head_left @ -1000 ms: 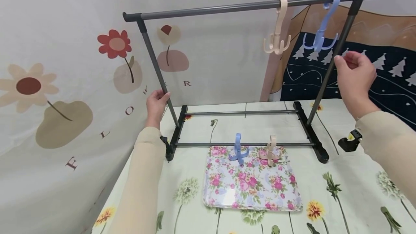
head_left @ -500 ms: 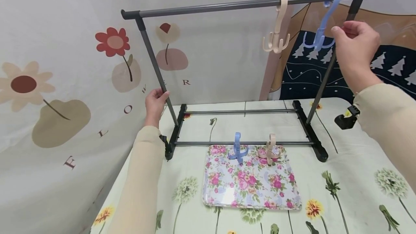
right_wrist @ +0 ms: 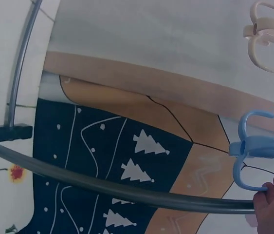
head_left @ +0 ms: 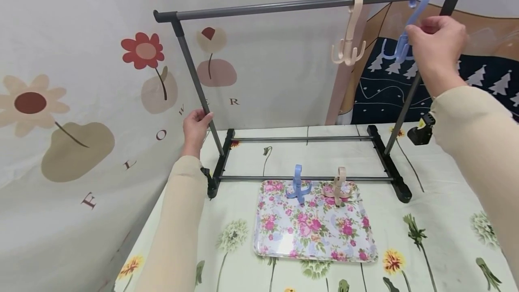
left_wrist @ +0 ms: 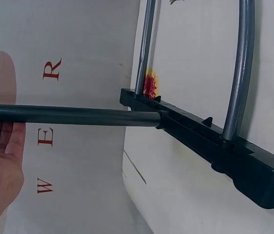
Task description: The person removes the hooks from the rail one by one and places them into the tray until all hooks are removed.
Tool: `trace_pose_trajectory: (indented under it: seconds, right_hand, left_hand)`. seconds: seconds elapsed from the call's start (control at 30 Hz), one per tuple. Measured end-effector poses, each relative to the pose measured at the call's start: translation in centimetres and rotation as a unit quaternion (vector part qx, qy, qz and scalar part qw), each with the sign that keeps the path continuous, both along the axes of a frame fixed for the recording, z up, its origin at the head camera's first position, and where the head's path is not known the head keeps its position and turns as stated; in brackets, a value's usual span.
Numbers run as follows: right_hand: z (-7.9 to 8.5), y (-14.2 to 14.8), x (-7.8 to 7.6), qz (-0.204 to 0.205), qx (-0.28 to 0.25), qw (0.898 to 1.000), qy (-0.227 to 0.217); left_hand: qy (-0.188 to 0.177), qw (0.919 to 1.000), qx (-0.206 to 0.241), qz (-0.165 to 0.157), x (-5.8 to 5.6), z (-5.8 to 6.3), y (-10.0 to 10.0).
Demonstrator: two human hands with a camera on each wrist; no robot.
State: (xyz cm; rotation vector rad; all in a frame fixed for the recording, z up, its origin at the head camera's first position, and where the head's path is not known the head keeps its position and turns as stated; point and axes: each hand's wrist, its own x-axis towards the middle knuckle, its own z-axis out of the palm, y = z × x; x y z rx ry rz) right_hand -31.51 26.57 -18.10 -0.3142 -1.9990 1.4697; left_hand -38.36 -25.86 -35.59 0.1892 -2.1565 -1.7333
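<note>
A dark grey rack has a slanting top rail [head_left: 259, 9] and two side posts. My left hand [head_left: 194, 132] pinches the left post [head_left: 192, 69]; the left wrist view shows the post [left_wrist: 73, 114] between thumb and fingers. On the rail's right part hang a beige multi-prong hook [head_left: 349, 35] and a blue multi-prong hook [head_left: 399, 47]. My right hand [head_left: 438, 51] is at the blue hook, its thumb overlapping the stem in the head view. In the right wrist view its bent fingers [right_wrist: 273, 187] lie by a prong of the blue hook [right_wrist: 253, 146]; no grip shows.
Below, a floral tray [head_left: 308, 238] lies on the flower-print tablecloth [head_left: 446, 238]. A second blue hook [head_left: 298, 188] and a second beige hook [head_left: 338, 188] hang on the front lower bar [head_left: 243, 178]. A printed curtain [head_left: 263, 80] stands behind.
My right hand has risen along the right post and shifted left to the blue hook. The left hand stays on the left post. The hooks look unmoved.
</note>
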Motion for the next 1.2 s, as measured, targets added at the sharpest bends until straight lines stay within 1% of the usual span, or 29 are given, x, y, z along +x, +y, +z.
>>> trace_pose_trajectory:
  seconds: [0.23,0.47,0.77,1.03,1.13,1.2]
  right_hand:
    - [0.2,-0.7,-0.5,-0.028,0.015,0.999,-0.002]
    - [0.4,-1.1,-0.8,-0.032,0.006,0.999,0.010]
    - [0.1,-1.3,-1.3,-0.038,0.004,0.999,0.005]
    - [0.1,-0.9,-1.5,-0.048,0.037,0.998,0.002]
    - [0.2,-0.9,-1.5,-0.050,0.047,0.998,0.002]
    - [0.5,-0.9,-1.5,-0.058,0.064,0.996,-0.002]
  left_hand:
    - [-0.002,1.0000,0.002,-0.001,0.2,0.1,0.1]
    - [-0.003,1.0000,-0.002,0.000,0.3,0.2,0.3]
    - [-0.003,1.0000,-0.003,0.001,0.4,-0.1,0.4]
    - [-0.005,1.0000,-0.004,-0.001,0.4,-0.1,0.6]
    - [-0.003,1.0000,-0.004,0.000,0.4,0.0,0.6]
    - [-0.002,1.0000,-0.004,0.000,0.4,0.0,0.6]
